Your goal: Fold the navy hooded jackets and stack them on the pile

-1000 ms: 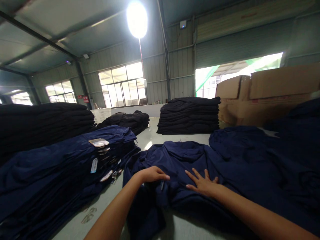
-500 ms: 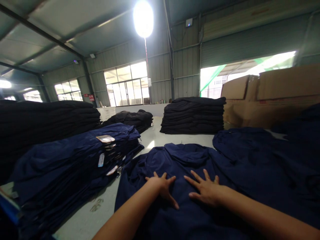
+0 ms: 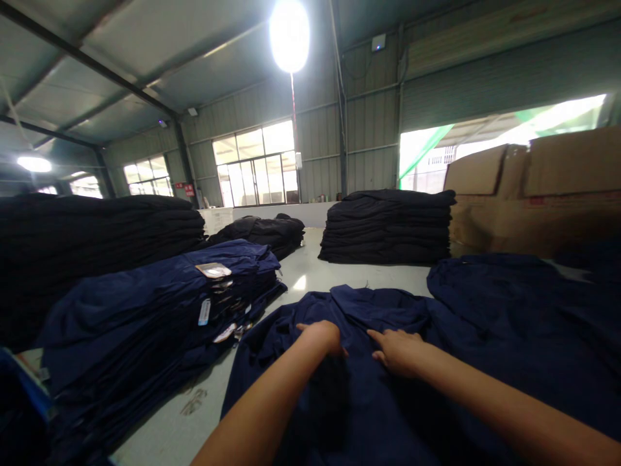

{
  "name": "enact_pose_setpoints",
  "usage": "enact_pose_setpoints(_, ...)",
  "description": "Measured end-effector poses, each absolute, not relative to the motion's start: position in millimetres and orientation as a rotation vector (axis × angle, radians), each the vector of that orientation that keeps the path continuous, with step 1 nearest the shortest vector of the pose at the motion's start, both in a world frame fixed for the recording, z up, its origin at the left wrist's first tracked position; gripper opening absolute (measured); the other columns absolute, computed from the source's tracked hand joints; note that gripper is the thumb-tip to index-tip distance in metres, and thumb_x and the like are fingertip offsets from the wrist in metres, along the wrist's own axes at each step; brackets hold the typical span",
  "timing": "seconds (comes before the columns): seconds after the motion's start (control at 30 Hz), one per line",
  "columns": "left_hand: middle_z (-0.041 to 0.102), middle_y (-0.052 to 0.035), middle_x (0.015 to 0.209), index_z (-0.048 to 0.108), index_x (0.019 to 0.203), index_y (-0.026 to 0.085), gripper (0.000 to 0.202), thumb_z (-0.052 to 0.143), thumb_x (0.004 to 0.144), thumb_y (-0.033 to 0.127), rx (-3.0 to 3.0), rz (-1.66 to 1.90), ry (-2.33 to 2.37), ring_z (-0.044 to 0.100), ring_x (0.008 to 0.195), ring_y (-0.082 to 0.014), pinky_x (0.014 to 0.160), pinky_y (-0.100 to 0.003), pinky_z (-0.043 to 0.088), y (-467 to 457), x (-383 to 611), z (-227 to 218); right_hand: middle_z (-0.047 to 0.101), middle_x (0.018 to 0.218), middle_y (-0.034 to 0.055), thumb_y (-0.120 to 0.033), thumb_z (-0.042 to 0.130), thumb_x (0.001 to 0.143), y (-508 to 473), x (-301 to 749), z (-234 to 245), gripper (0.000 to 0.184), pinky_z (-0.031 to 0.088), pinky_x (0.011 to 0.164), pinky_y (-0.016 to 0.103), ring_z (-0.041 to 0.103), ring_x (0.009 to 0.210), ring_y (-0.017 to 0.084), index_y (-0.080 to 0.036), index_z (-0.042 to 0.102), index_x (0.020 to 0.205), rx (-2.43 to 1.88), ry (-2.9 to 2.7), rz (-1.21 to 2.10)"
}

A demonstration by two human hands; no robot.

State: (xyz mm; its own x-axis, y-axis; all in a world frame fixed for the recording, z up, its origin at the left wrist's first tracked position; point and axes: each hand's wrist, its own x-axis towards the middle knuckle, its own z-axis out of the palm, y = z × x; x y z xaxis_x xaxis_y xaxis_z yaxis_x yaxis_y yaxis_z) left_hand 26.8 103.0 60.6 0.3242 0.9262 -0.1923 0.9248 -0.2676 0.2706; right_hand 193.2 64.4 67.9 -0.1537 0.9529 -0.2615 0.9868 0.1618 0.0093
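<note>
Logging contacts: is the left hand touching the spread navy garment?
Touching. The head view shows the left hand, fingers curled, resting right on the spread navy blue cloth garment, no gap visible.

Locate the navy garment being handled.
Head view, bottom centre: the navy garment lies on the table under the left hand and right hand, between the tagged navy stack at left and a loose navy pile at right.
</note>
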Motion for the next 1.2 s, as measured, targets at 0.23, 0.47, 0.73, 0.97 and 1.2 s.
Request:
enact_pose_setpoints(0.23, 0.008, -0.0067, 0.152, 0.018, 0.143, 0.031, 0.088, 0.032, 0.071, 0.078, 2.168, 0.049, 1.879, -0.009, 0.128, -0.053, 0.087, -0.077, -0.011, 112, 14, 2, 0.034, 0.142, 0.0206, -0.052, 0.026, 0.085, 126, 177, 35, 0.067, 0.022, 0.091, 0.071, 0.033, 0.126, 0.042, -0.021, 0.019, 0.144, 2.048, 2.059, -0.312)
enact_pose_setpoints(0.47, 0.015, -0.0073, 0.151, 0.023, 0.142, 0.031, 0.081, 0.028, 0.075, 0.075, 2.13, 0.15, 1.895, -0.003, 0.13, -0.0524, 0.09, -0.076, -0.008, 125, 6, -3, 0.029, 0.145, 0.0185, -0.058, 0.029, 0.082, 174, 177, 20, 0.069, 0.015, 0.091, 0.073, 0.023, 0.13, 0.044, -0.025, 0.022, 0.143, 2.255, 1.88, -0.198)
enact_pose_setpoints(0.73, 0.054, -0.0096, 0.123, 0.05, 0.117, 0.019, 0.035, 0.044, 0.083, 0.017, 2.052, 0.396, 2.192, 0.041, 0.121, -0.0241, 0.107, -0.047, 0.021, 133, -28, 27, 0.014, 0.152, -0.004, -0.052, 0.022, 0.087, 163, 87, 14, 0.058, 0.005, 0.105, 0.06, 0.001, 0.138, 0.031, -0.037, 0.016, 0.143, 1.774, 2.624, 0.025)
enact_pose_setpoints(0.97, 0.034, -0.0111, 0.143, 0.031, 0.137, 0.016, 0.05, 0.022, 0.093, 0.039, 1.804, 0.37, 2.26, 0.022, 0.134, -0.0293, 0.107, -0.055, 0.014, 146, -74, 4, 0.007, 0.153, -0.0043, -0.072, 0.014, 0.078, 171, 111, -15, 0.073, 0.004, 0.101, 0.068, 0.0, 0.134, 0.043, -0.037, 0.014, 0.143, 1.833, 2.474, -0.304)
enact_pose_setpoints(1.2, 0.031, -0.0166, 0.144, 0.027, 0.141, 0.016, 0.069, 0.011, 0.088, 0.057, 1.605, 0.273, 2.265, 0.018, 0.132, -0.0425, 0.099, -0.067, 0.014, 154, -81, 17, 0.008, 0.153, -0.0031, -0.067, 0.017, 0.081, 160, 125, 1, 0.071, 0.008, 0.1, 0.069, 0.003, 0.134, 0.043, -0.034, 0.016, 0.143, 1.778, 2.415, -0.297)
